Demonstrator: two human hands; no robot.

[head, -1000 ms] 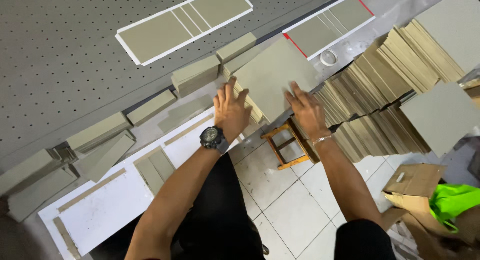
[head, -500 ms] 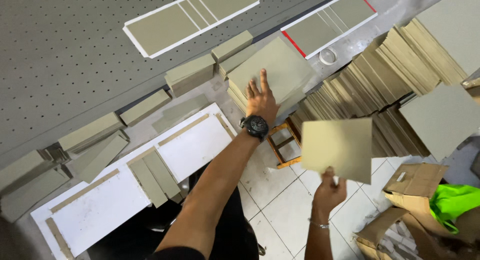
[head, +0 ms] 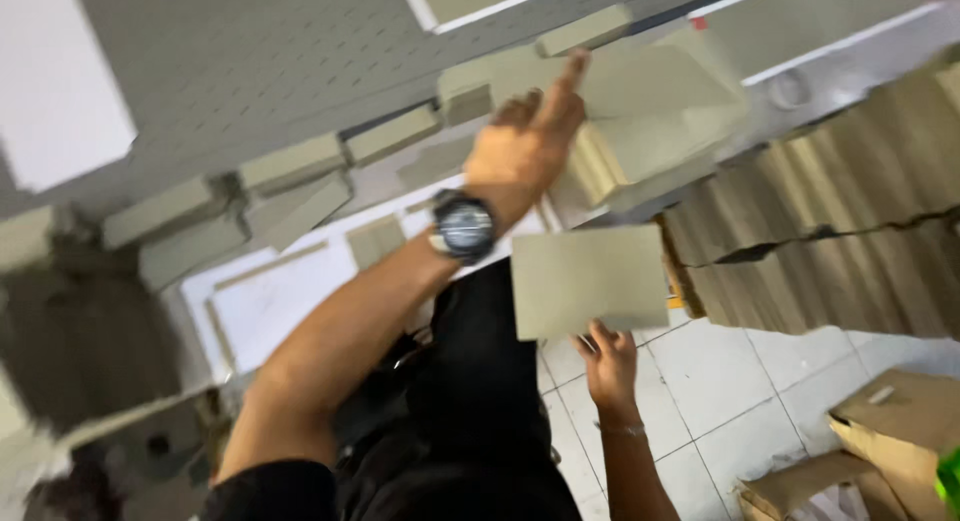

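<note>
My right hand [head: 610, 366] grips the lower edge of a grey-green rectangular board [head: 588, 279], held flat above the tiled floor. My left hand [head: 525, 146], with a dark watch on its wrist, reaches forward with fingers apart, the index finger stretched over a stack of the same grey-green boards [head: 650, 131] at the edge of a grey perforated table [head: 250, 61]. It holds nothing. The picture is blurred by motion.
Small stacks of narrow grey boards [head: 290, 166] line the table edge. White sheets [head: 270, 301] lie lower left. Rows of upright brown cardboard [head: 840, 211] fill the right. Open cardboard boxes [head: 890, 431] sit on the white floor tiles at lower right.
My right hand lifted one board off the stack and drew it back toward me. My left hand stayed stretched over the stack. The camera swung left and closer.
</note>
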